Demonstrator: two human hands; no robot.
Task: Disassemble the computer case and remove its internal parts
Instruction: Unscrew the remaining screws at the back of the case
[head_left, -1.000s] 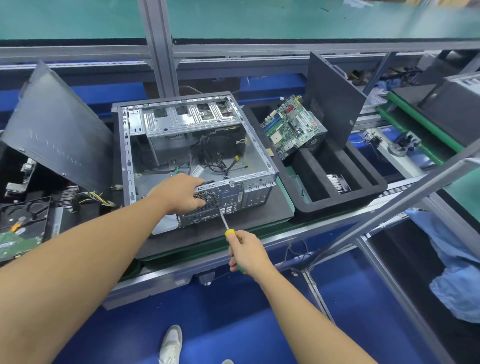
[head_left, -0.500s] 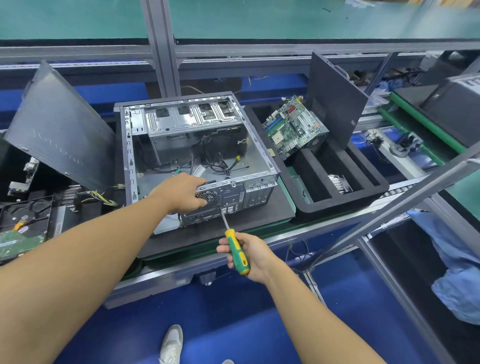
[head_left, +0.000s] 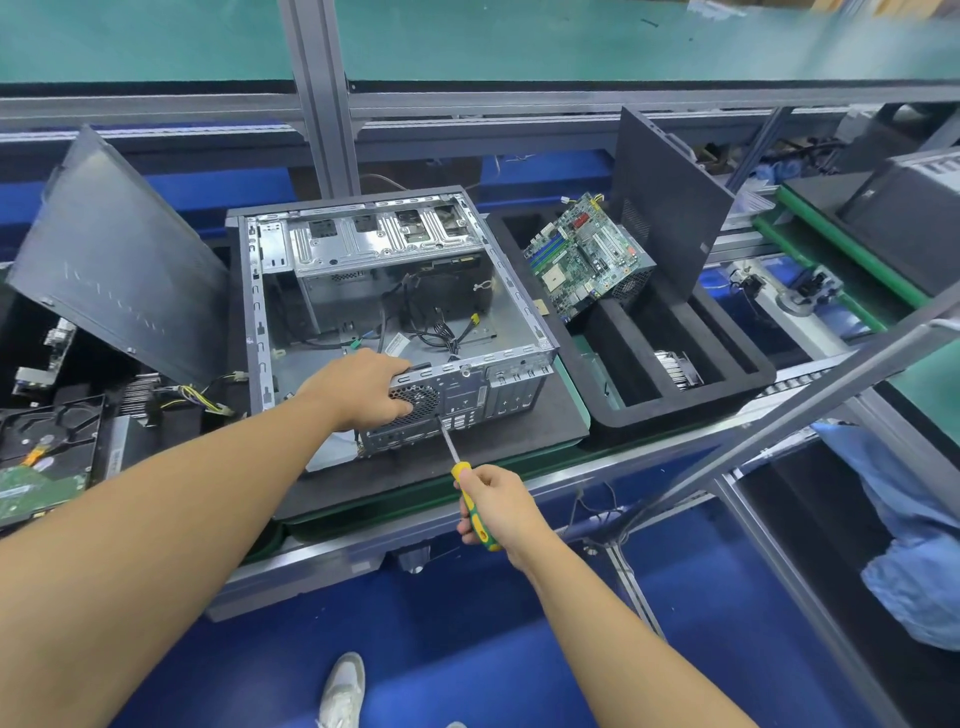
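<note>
Roughly midway, by appearance: case (head_left: 395, 291) open on its side on the worktop (head_left: 415, 475), side panel (head_left: 114, 260) off and propped at left, motherboard (head_left: 584, 257) out in the tray (head_left: 675, 400) at right, hard drive (head_left: 47, 441) far left. Remaining inside: loose cables (head_left: 439, 335), rear fan (head_left: 425, 401). Left hand (head_left: 358, 389) gripping the case's rear edge beside the fan; right hand (head_left: 501, 512) clasped round the screwdriver (head_left: 460, 472), tip against the rear panel.

bare shiny metal case (head_left: 395, 291), matt black foam tray (head_left: 670, 400), glossy plastic screwdriver handle (head_left: 475, 512)

Case (head_left: 400, 291) top open for hands; cables (head_left: 441, 332) clutter floor, drive cage (head_left: 374, 239) blocks far end.
</note>
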